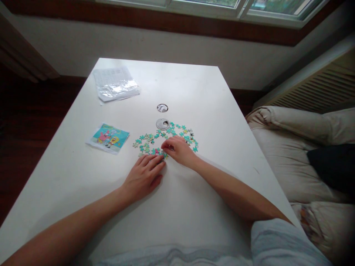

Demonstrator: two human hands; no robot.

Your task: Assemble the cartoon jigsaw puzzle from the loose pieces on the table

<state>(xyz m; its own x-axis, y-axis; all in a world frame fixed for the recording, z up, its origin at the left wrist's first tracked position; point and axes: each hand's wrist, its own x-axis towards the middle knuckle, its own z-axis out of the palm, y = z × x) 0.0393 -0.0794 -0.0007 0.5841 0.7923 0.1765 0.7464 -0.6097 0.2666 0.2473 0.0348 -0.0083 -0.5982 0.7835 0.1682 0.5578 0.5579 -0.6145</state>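
Note:
Small jigsaw puzzle pieces (146, 148), mostly teal and pale green, lie in a loose ring on the white table (222, 111). My left hand (145, 173) rests palm down at the near edge of the ring, fingers stretched out. Its fingertips touch or cover pieces there, beside a pink piece (156, 152). Just right of it, my right hand (180, 150) is closed in a pinch above the pieces. Whatever is between its thumb and fingers is too small to make out.
A picture card (111, 137) in a clear wrapper lies to the left. Farther back are a plastic sleeve with papers (116, 84), a round table hole (162, 108) and a grey disc (162, 124). A beige sofa (291, 166) borders the table's right side.

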